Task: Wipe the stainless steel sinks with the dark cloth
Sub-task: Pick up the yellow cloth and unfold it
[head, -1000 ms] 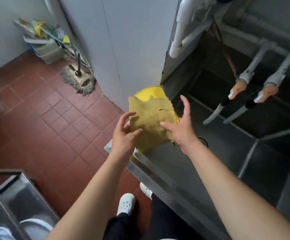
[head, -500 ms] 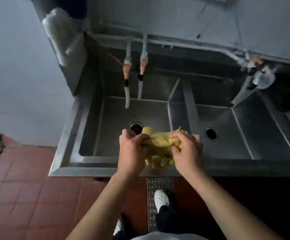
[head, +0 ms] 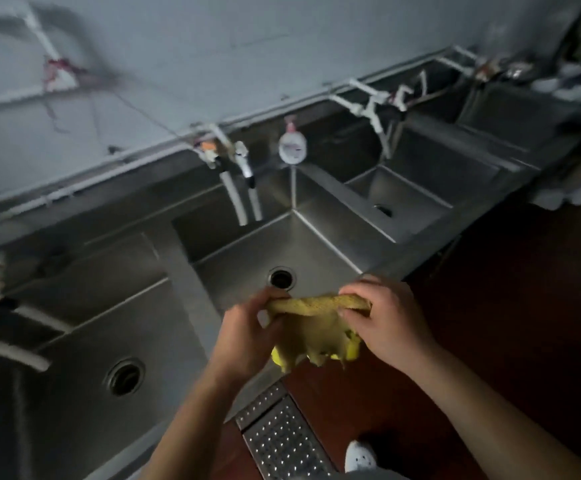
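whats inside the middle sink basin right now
Only a round drain shows on the floor of the middle sink basin. Both hands and the yellow cloth cover its near edge, so that part is unseen.

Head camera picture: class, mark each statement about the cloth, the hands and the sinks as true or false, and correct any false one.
1. Both hands grip the cloth. True: the left hand and the right hand each hold an end.
2. The cloth is blue. False: it is yellow.
3. The cloth lies flat on a sink floor. False: it is held up above the front rim of the sinks.
4. A drain shows in the basin just beyond the hands. True.
5. Water is running from the taps. False: no stream is visible.
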